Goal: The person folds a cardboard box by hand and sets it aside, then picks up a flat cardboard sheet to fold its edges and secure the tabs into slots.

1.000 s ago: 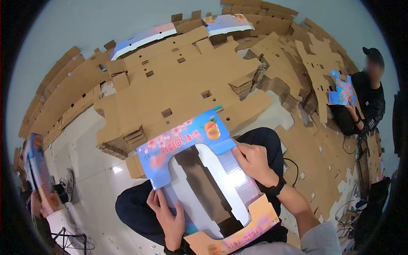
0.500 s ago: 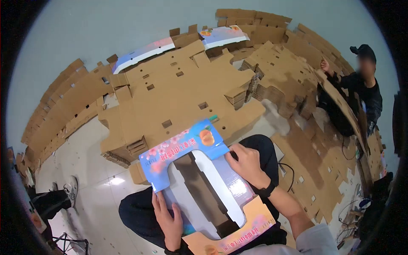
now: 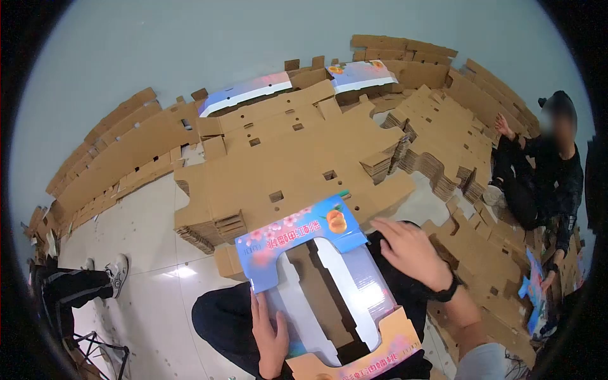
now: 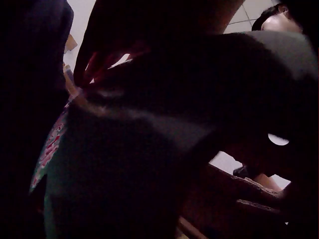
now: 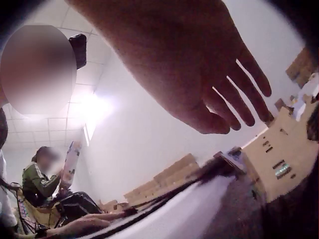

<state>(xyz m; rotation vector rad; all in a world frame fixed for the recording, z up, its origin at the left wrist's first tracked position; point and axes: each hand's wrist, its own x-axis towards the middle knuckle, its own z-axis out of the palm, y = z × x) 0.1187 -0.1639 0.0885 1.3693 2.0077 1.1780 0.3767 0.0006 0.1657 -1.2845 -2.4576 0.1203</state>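
Observation:
A printed fruit carton point(image 3: 259, 253), with blue and orange ends, peaches and blossoms, sits across the person's lap, its long opening facing up. White inner flaps point(image 3: 348, 297) border a brown interior. My left hand point(image 3: 269, 339) rests along the carton's left side, fingers extended against it. In the dark left wrist view only a strip of pink-and-teal print point(image 4: 50, 149) stands out. Just off the carton's upper right corner, my right hand point(image 3: 415, 256) is raised, holding nothing. The right wrist view shows this hand point(image 5: 184, 64) with its fingers apart.
Stacked flat brown cardboard point(image 3: 297, 152) lies ahead, with more sheets point(image 3: 437, 126) to the right. Two printed panels point(image 3: 361, 76) lean at the back. A person in black point(image 3: 551, 164) sits at right near a blue printed piece point(image 3: 535, 291); another person's legs point(image 3: 82, 282) show at left.
My right hand has let go of the carton's right edge and lifted away rightward. My left hand stays at the side. The seated person at right has lowered a cardboard sheet.

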